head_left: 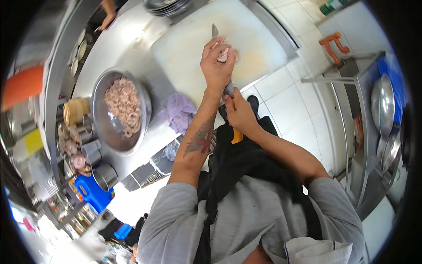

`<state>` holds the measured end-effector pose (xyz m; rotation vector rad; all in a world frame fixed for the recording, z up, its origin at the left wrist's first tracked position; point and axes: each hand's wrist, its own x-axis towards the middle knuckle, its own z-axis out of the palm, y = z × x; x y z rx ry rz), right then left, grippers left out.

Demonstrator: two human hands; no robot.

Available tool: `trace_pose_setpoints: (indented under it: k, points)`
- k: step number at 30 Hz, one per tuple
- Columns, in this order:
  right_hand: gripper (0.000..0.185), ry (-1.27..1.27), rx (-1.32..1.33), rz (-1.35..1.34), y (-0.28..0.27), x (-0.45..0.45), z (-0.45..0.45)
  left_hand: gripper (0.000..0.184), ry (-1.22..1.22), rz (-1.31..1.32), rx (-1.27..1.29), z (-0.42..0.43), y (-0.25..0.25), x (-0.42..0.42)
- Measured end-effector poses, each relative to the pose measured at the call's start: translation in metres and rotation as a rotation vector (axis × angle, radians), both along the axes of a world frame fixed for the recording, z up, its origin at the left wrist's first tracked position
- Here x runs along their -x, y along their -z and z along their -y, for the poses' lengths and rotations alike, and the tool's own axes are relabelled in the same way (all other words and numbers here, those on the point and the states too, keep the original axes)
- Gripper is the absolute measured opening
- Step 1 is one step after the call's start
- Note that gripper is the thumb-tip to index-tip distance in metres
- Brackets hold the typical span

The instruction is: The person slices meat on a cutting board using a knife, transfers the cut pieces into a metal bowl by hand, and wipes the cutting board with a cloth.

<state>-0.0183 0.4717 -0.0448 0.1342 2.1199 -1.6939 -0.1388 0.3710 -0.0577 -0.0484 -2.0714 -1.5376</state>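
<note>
My right hand (241, 113) is closed around the yellow handle (237, 136) of a long knife (215, 30). Its blade runs forward beneath my left hand, the tip showing beyond the fingers. Over the white cutting board (180, 57), my left hand (217, 64) has its fingers curled round a piece of pale pink meat (223, 55). Most of that piece and the middle of the blade are hidden. To the left stands a big metal bowl (99, 125) with many cut pale pieces (123, 103), some ring-shaped.
A crumpled purple cloth (179, 112) lies on the steel counter between bowl and board. Stacked metal plates (166, 6) stand beyond the board. Another person's hand (107, 21) rests at the far left. Metal cups (104, 176) sit beside the bowl; a steel rack (356, 105) holds pans at right.
</note>
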Motion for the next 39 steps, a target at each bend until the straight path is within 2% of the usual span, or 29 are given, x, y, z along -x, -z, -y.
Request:
trace_pose_setpoints:
  k: [1,3,6,9,10,11,12,13,14,16,17,18,19,20,21,23,25,28,29,30,31,33,35,37,38,39]
  points:
    - [0.021,-0.037,0.014,-0.008,-0.015,0.002,0.009,0.013,-0.037,-0.008,0.014,0.015,-0.016,-0.001]
    - [0.02,-0.146,-0.071,-0.209,-0.047,0.006,0.03,0.013,-0.18,-0.096,0.115,0.05,-0.053,-0.009]
    - [0.02,-0.333,0.004,-0.294,-0.094,0.007,0.084,0.018,-0.443,-0.257,0.313,0.131,-0.107,-0.035]
    - [0.025,-0.532,0.063,-0.429,-0.106,0.002,0.158,0.02,-0.515,-0.303,0.289,0.227,-0.124,-0.064]
    - [0.025,-0.547,0.073,-0.435,-0.11,0.01,0.176,0.029,-0.571,-0.239,0.212,0.256,-0.122,-0.069]
    - [0.029,-0.629,0.032,-0.326,-0.113,0.02,0.192,0.039,-0.625,-0.172,0.133,0.285,-0.116,-0.076]
    - [0.033,-0.705,-0.013,-0.218,-0.114,0.03,0.206,0.045,-0.665,0.019,0.182,0.312,-0.104,-0.083]
    - [0.035,-0.713,-0.07,-0.264,-0.104,0.041,0.208,0.051,-0.694,0.214,0.228,0.341,-0.087,-0.088]
    - [0.038,-0.715,-0.131,-0.309,-0.091,0.05,0.2,0.051,-0.691,0.215,0.229,0.382,-0.055,-0.087]
    - [0.037,-0.717,-0.25,-0.373,-0.091,0.066,0.17,0.05,-0.794,0.276,0.644,0.456,0.003,-0.088]
    - [0.035,-0.674,-0.222,-0.335,-0.097,0.072,0.153,0.05,-0.796,0.284,0.642,0.465,-0.005,-0.093]
    - [0.034,-0.631,-0.193,-0.297,-0.104,0.076,0.135,0.049,-0.751,0.43,0.646,0.47,-0.026,-0.096]
    - [0.032,-0.604,-0.151,-0.175,-0.109,0.082,0.116,0.048,-0.703,0.573,0.648,0.467,-0.052,-0.096]
    - [0.031,-0.571,-0.11,-0.058,-0.112,0.088,0.097,0.045,-0.79,0.512,0.514,0.444,-0.076,-0.092]
    - [0.03,-0.471,-0.071,-0.001,-0.116,0.087,0.077,0.045,-0.787,0.505,0.513,0.427,-0.091,-0.081]
    - [0.029,-0.366,-0.03,0.071,-0.112,0.085,0.034,0.044,-0.607,0.39,0.398,0.388,-0.11,-0.062]
    - [0.029,-0.348,-0.035,0.1,-0.096,0.083,-0.011,0.037,-0.368,0.362,0.41,0.324,-0.106,-0.046]
    - [0.029,-0.282,-0.061,0.199,-0.065,0.066,-0.061,0.02,-0.055,0.224,0.955,0.185,-0.067,-0.04]
    - [0.029,-0.291,-0.066,0.196,-0.057,0.059,-0.071,0.019,0.204,0.158,0.776,0.154,-0.04,-0.035]
    - [0.032,-0.285,-0.079,0.23,-0.051,0.051,-0.082,0.02,0.087,0.568,0.599,0.106,-0.046,-0.041]
    - [0.035,-0.28,-0.095,0.267,-0.044,0.045,-0.088,0.02,0.08,0.573,0.586,0.094,-0.032,-0.048]
    - [0.04,-0.295,-0.147,0.239,-0.033,0.034,-0.092,0.029,-0.006,0.401,0.732,0.075,0.013,-0.064]
    - [0.05,-0.335,-0.298,0.138,-0.042,0.025,-0.093,0.033,0.029,0.185,0.768,0.087,0.028,-0.081]
    - [0.041,-0.462,-0.478,0.062,-0.063,0.024,-0.083,0.029,-0.087,0.18,0.57,0.09,0.02,-0.091]
    - [0.033,-0.547,-0.683,-0.198,-0.064,0.021,-0.081,0.024,-0.079,0.195,0.494,0.091,0.014,-0.092]
    - [0.025,-0.629,-0.775,-0.355,-0.069,0.021,-0.078,0.02,-0.073,0.214,0.424,0.093,0.008,-0.093]
